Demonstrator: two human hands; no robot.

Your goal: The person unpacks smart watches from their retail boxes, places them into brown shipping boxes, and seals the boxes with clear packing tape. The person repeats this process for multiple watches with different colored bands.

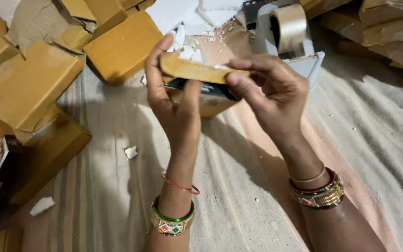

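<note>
I see my left hand [171,100] and right hand [269,95] both clamped on a small cardboard box [201,86], pinching its top flap. The tape dispenser [288,39] stands just behind the box, with more boxes [29,86] to its left.

Matt brown cardboard, box [201,88], flap smooth, slightly worn at edges; glossy black item inside. Matt tan cardboard, stacked boxes [29,84], some torn, rough at creases. Coarse woven cloth [239,186], beige, striped, matt. Crumbly white foam, scraps [130,152], rough, chalky. Smooth grey plastic, dispenser [304,56]; glossy translucent tape [289,25]. Shiny metal and enamel, bangles [318,193]; thin glossy red bangle [181,186].
</note>
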